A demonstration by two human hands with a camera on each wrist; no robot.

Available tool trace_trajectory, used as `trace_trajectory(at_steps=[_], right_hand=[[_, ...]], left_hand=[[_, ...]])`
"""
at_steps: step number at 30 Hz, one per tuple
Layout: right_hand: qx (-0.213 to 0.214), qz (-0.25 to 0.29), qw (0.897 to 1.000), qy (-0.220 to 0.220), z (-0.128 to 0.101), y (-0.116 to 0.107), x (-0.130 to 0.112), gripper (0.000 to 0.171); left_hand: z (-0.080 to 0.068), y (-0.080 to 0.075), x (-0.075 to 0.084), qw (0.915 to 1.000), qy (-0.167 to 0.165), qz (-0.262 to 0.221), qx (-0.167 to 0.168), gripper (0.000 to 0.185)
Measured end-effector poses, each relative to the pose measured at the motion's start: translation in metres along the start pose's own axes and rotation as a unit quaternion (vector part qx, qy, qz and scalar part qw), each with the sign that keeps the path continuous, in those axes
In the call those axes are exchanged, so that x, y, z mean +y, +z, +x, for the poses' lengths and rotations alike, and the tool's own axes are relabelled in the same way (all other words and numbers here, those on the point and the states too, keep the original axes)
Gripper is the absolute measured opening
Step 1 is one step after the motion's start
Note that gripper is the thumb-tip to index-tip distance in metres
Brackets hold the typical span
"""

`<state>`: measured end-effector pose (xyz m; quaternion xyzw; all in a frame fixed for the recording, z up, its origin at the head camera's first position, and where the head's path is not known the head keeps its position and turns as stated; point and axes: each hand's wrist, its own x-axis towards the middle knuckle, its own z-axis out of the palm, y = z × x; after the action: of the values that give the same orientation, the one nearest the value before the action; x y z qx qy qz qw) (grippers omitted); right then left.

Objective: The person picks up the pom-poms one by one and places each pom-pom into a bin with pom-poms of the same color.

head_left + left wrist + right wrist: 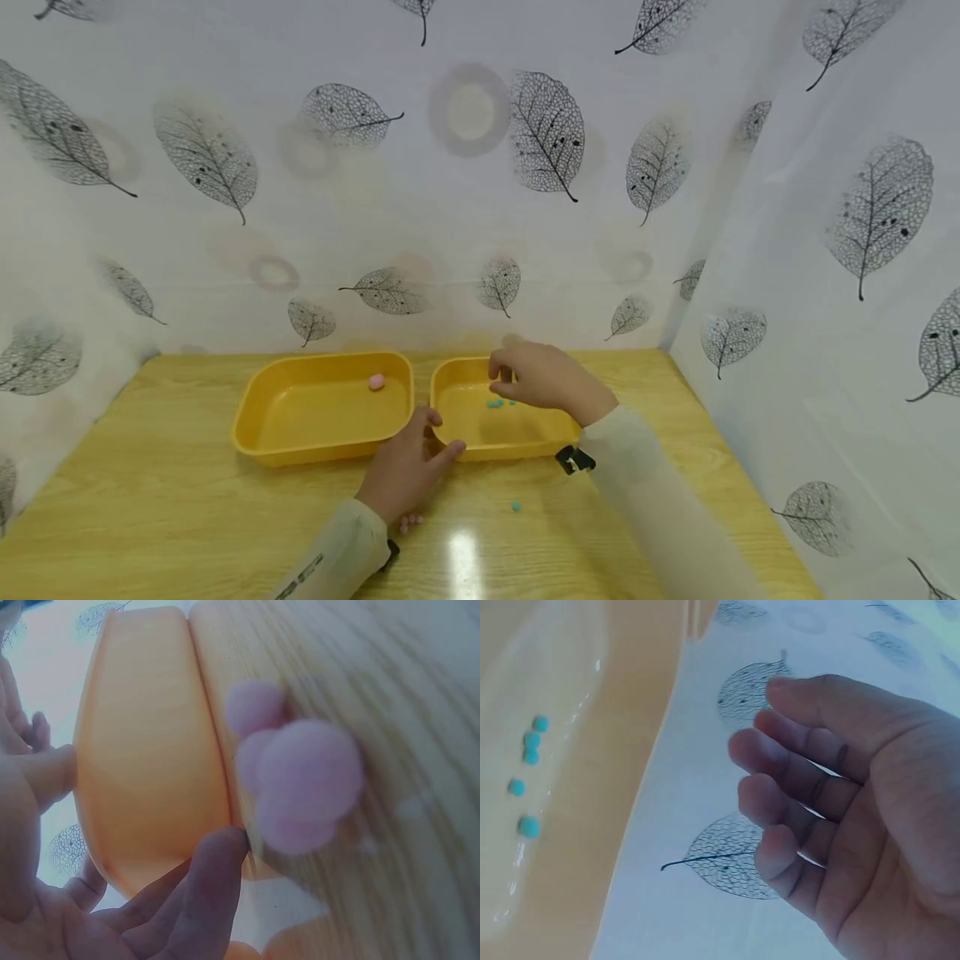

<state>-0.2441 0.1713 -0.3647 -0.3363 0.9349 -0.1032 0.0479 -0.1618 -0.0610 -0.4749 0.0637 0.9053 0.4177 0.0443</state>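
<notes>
At the near left corner of the right yellow tray (517,452), my left hand (408,467) holds the tray, its thumb on the rim and its bent fingers against the side; the tray's outer wall (150,735) fills much of the left wrist view. Over the same tray hovers my right hand (551,383), fingers loosely bent. In the right wrist view nothing shows between its fingers (761,799). Several small teal balls (529,826) lie on the tray floor. Some pink pompoms (311,772) cluster on the table close to my left wrist.
A larger yellow tray (322,454) stands to the left with one pink pompom (377,382) inside. A single teal ball (516,506) lies on the wooden table (150,517) in front of the right tray. Leaf-printed sheets (465,208) hang behind and at the sides.
</notes>
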Motion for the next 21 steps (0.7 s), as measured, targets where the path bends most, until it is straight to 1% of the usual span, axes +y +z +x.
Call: trace_trajectory(at_steps=[7, 9, 13, 15, 17, 21], right_hand=[[0.087, 0.021, 0.996, 0.002, -0.036, 0.006, -0.012, 0.009], [0.114, 0.03, 0.993, 0.005, -0.047, 0.008, -0.014, 0.008], [0.161, 0.042, 0.986, -0.007, -0.069, 0.019, -0.012, 0.005], [0.172, 0.036, 0.984, -0.014, -0.077, 0.027, -0.01, 0.005], [0.173, 0.03, 0.984, -0.017, -0.081, 0.033, -0.009, 0.005], [0.157, 0.018, 0.987, -0.01, -0.082, 0.037, -0.011, 0.006]], left_hand=[[0.001, 0.0, 0.001, 1.0, -0.005, -0.002, 0.001, 0.052], [0.001, -0.001, 0.002, 1.0, -0.004, -0.003, 0.002, 0.052], [0.001, 0.0, 0.003, 1.0, -0.008, -0.005, -0.001, 0.053], [0.001, 0.0, 0.003, 0.9999, -0.01, -0.006, -0.005, 0.053], [0.001, 0.001, 0.002, 0.9999, -0.012, -0.005, -0.006, 0.053], [0.001, 0.001, 0.002, 0.9999, -0.011, 0.004, -0.003, 0.053]])
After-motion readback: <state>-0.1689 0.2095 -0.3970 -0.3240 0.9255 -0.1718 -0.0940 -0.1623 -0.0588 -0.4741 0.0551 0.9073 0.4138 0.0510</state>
